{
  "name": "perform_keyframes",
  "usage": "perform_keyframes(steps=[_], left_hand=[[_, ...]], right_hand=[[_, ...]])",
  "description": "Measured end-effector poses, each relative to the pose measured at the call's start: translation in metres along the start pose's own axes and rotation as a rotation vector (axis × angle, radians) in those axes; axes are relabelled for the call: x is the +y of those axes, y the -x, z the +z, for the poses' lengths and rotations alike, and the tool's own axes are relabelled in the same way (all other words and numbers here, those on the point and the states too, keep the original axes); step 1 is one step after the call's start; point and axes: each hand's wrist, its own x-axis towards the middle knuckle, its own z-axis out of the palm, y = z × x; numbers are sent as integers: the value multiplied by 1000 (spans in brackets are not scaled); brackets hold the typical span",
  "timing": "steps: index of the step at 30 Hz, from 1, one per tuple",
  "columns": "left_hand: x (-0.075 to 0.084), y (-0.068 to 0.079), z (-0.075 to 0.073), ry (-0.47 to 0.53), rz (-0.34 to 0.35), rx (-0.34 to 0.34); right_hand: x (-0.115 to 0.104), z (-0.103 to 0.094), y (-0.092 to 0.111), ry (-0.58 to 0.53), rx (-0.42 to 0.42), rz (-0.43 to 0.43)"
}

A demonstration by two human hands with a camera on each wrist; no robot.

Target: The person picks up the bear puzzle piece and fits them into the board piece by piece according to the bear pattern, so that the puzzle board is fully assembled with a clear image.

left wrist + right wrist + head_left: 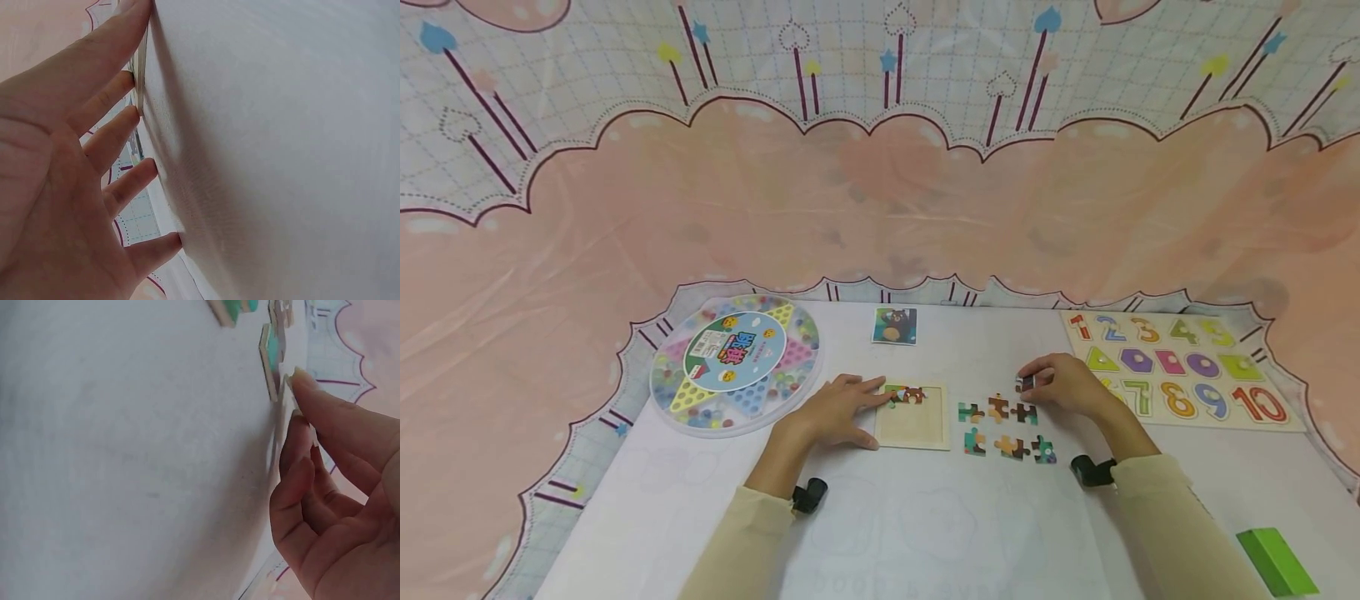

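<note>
Past the far edge of the white counter is a big pink cloth with soft wrinkles. Up high, a wavy dark line meets a pale checked part with drawn candles. A wavy border runs along the counter's far edge. The light is soft.

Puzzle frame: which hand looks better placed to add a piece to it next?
Probably the right hand: it already pinches a puzzle piece beside the loose pieces, while the left hand touches the left side of the puzzle frame, perhaps steadying it.
</note>
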Motion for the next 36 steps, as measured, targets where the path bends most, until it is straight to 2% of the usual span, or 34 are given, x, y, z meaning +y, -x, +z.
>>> perform_keyframes(steps=[7,13,28,36], left_hand=[[0,0,0,1,2,0],[1,1,0,-10,0,2],[-1,0,-1,-15,24,4],[0,1,-1,-19,6,-8]], right_hand=[[-4,1,0,12,25,-50],[-19,6,-3,-1,37,-101],[-60,38,-14,-64,-23,-175],[-81,52,-18,-40,-37,-205]])
